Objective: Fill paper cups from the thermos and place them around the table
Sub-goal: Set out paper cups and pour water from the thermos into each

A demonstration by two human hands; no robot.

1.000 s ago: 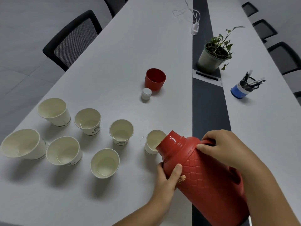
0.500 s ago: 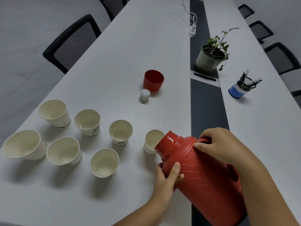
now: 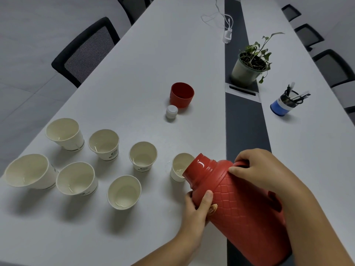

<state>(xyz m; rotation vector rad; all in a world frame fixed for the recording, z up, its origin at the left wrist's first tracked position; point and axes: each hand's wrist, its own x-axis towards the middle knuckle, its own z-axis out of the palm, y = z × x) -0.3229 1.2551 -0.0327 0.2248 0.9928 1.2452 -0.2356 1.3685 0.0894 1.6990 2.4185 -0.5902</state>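
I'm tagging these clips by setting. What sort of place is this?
Most likely an office meeting room: a long white conference table with a dark cable strip down its middle, black mesh-backed office chairs along its sides, and a blue pen holder beside a potted green plant.

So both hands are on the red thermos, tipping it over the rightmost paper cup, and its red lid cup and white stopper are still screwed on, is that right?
Not quite. The left hand and right hand do hold the red thermos, tipped over the rightmost paper cup, but its mouth is open. The head view shows the red lid cup and white stopper standing on the table farther back.
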